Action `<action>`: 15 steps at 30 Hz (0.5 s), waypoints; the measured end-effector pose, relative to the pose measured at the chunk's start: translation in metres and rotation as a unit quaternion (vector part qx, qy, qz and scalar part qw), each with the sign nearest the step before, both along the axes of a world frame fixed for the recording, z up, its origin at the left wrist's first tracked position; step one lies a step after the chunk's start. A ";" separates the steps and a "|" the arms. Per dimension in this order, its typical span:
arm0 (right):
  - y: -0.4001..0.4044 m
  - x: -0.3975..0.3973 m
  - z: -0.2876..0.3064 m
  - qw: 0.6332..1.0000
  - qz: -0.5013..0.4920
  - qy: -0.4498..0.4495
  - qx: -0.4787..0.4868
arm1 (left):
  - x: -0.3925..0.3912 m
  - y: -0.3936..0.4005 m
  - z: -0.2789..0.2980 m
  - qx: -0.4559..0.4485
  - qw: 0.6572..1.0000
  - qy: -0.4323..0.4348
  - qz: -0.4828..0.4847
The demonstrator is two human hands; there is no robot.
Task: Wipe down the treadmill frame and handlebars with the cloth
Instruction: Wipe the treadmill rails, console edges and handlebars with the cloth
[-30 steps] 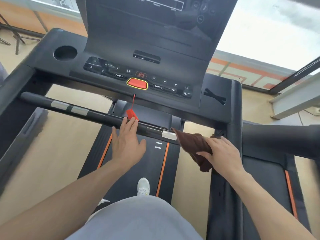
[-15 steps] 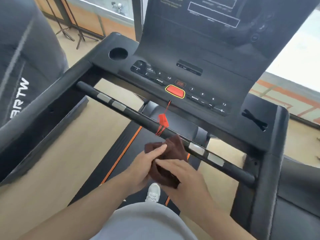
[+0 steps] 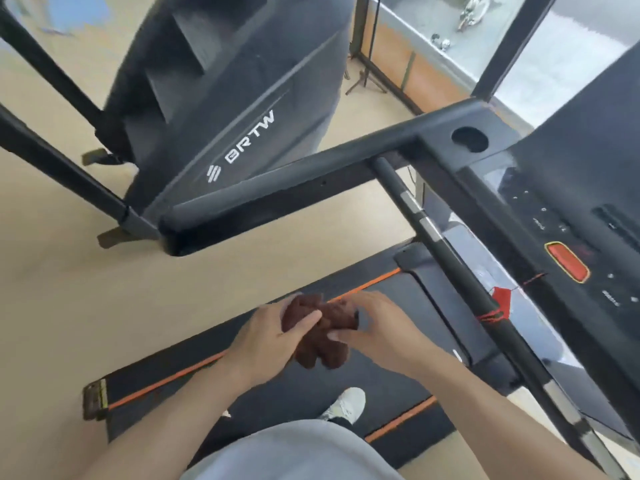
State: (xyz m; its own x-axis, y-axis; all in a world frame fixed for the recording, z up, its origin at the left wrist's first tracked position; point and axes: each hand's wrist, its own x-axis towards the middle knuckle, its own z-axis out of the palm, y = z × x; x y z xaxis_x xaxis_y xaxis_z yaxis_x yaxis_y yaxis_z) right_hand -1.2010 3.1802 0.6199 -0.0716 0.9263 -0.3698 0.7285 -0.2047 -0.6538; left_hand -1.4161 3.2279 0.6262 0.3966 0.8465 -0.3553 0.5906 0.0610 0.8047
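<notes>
A bunched dark brown cloth (image 3: pixel 320 336) hangs between both hands above the treadmill belt (image 3: pixel 311 386). My left hand (image 3: pixel 273 336) grips its left side with the thumb across it. My right hand (image 3: pixel 374 329) holds its right side with fingertips. The black front handlebar (image 3: pixel 450 254) with silver sensor plates runs diagonally to the right of my hands, apart from them. The left side rail (image 3: pixel 277 188) of the frame stretches out above my hands. The console (image 3: pixel 568 237) with its red stop button lies at the right. A red safety clip (image 3: pixel 500 301) hangs on the front handlebar.
A neighbouring black machine marked BRTW (image 3: pixel 221 98) stands close on the left, beyond the side rail. Beige floor (image 3: pixel 69 289) lies between the two machines. My white shoe (image 3: pixel 346 405) rests on the belt below my hands. A window frame (image 3: pixel 498 46) is at the top right.
The view has swung left. Both hands carried the cloth away from the front handlebar and now hold it over the belt, nearer the left side rail.
</notes>
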 end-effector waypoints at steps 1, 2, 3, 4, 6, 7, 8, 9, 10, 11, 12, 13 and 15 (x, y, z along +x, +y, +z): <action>0.010 -0.017 -0.003 1.000 -0.017 0.003 0.007 | -0.017 0.004 -0.001 0.018 0.999 -0.007 0.037; 0.020 -0.034 -0.006 0.999 -0.029 0.012 0.006 | -0.036 0.007 -0.003 0.032 0.996 -0.011 0.081; 0.029 -0.052 -0.009 0.999 -0.036 0.020 0.000 | -0.057 0.011 -0.004 0.038 0.991 -0.014 0.128; 0.037 -0.071 -0.012 0.999 -0.040 0.023 -0.008 | -0.080 0.015 -0.008 0.041 0.984 -0.019 0.172; 0.051 -0.114 -0.019 0.998 -0.054 0.022 -0.031 | -0.129 0.025 -0.015 0.044 0.973 -0.018 0.226; 0.058 -0.136 -0.023 0.997 -0.058 0.026 -0.045 | -0.153 0.028 -0.016 0.042 0.970 -0.015 0.241; 0.064 -0.157 -0.026 0.996 -0.053 0.029 -0.059 | -0.177 0.031 -0.018 0.040 0.967 -0.015 0.251; 0.070 -0.177 -0.027 0.996 -0.036 0.027 -0.074 | -0.199 0.033 -0.018 0.042 0.964 -0.022 0.261; 0.075 -0.197 -0.028 0.996 -0.012 0.019 -0.088 | -0.221 0.035 -0.019 0.046 0.962 -0.029 0.269; 0.079 -0.217 -0.029 0.995 0.011 0.008 -0.101 | -0.241 0.037 -0.018 0.048 0.960 -0.034 0.275; 0.082 -0.236 -0.029 0.994 0.022 0.000 -0.108 | -0.261 0.039 -0.019 0.050 0.959 -0.037 0.278; 0.085 -0.255 -0.029 0.994 0.016 0.000 -0.109 | -0.278 0.042 -0.016 0.051 0.957 -0.041 0.283; 0.091 -0.291 -0.027 0.995 -0.041 0.021 -0.093 | -0.310 0.048 -0.015 0.052 0.951 -0.047 0.302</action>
State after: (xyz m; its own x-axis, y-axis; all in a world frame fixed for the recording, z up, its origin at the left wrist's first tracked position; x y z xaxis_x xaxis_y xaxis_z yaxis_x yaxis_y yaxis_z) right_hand -1.4918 3.2714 0.5925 -0.0173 0.8455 -0.5337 0.6770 -0.3829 -0.6286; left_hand -1.7264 3.2762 0.6115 -0.1478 0.9583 -0.2445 0.3972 0.2839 0.8727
